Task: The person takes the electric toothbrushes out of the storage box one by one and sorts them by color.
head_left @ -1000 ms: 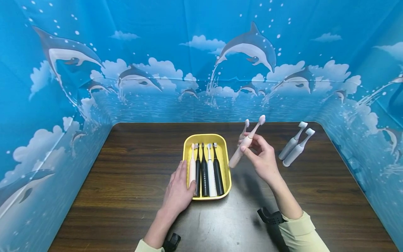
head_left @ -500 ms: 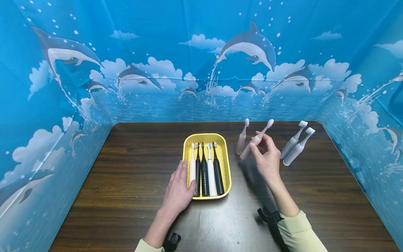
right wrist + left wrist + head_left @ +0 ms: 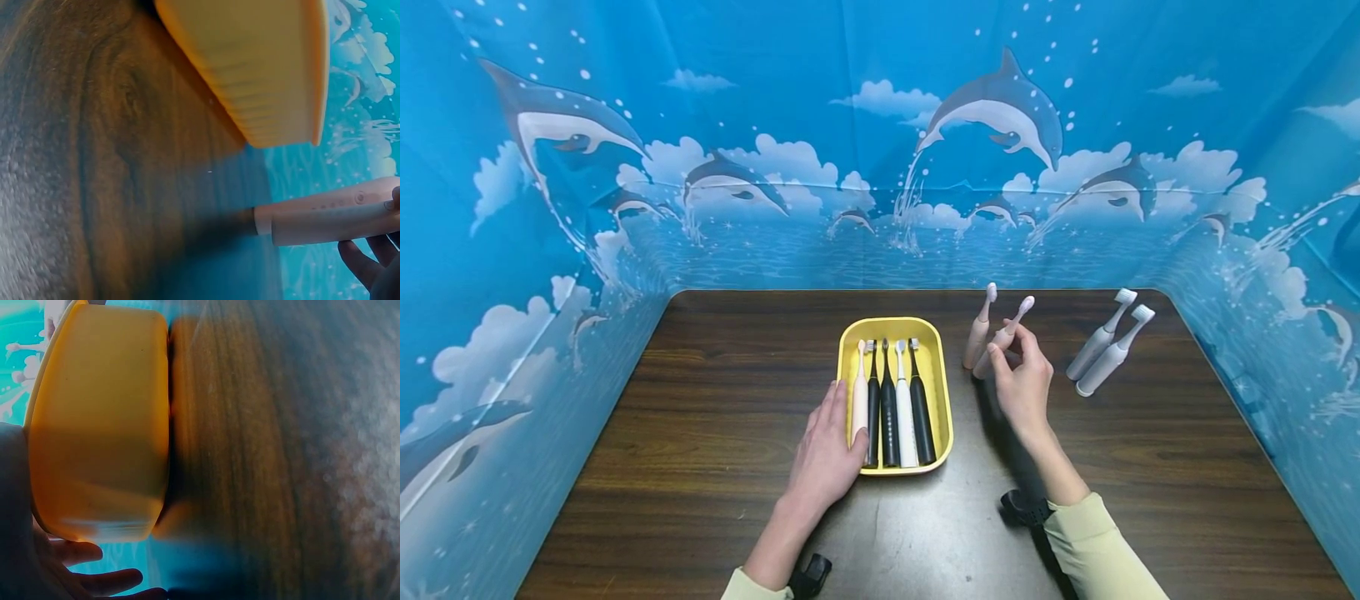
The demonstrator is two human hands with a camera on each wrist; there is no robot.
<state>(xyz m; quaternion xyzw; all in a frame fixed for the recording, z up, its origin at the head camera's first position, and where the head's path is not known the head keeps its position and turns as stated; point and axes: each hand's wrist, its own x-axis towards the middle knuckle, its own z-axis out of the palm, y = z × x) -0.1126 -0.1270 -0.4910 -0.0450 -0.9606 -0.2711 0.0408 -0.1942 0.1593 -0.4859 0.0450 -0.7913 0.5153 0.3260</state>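
Observation:
My right hand [image 3: 1026, 385] pinches a pale pink electric toothbrush [image 3: 987, 365] between thumb and fingers, nearly upright and leaning right. Close on its left, a second pink electric toothbrush [image 3: 977, 340] stands on the table. In the right wrist view the held handle [image 3: 331, 227] overlaps the other handle [image 3: 300, 205]; whether they touch I cannot tell. My left hand [image 3: 826, 446] rests along the left side of a yellow tray [image 3: 944, 408], fingers straight, thumb over the rim. Inside lie a pink toothbrush [image 3: 860, 404], a white one [image 3: 904, 417] and black ones [image 3: 889, 421], side by side, heads away from me.
Two white-grey electric toothbrushes [image 3: 1102, 371] stand together at the right on the dark wooden table [image 3: 715, 417]. A blue dolphin-print curtain [image 3: 790, 242] rises behind the table and along its sides. Black bands sit on both wrists.
My right hand has carried the pink toothbrush away from the tray's edge, right and then down beside the standing pink one, turning it more upright. My left hand stays put.

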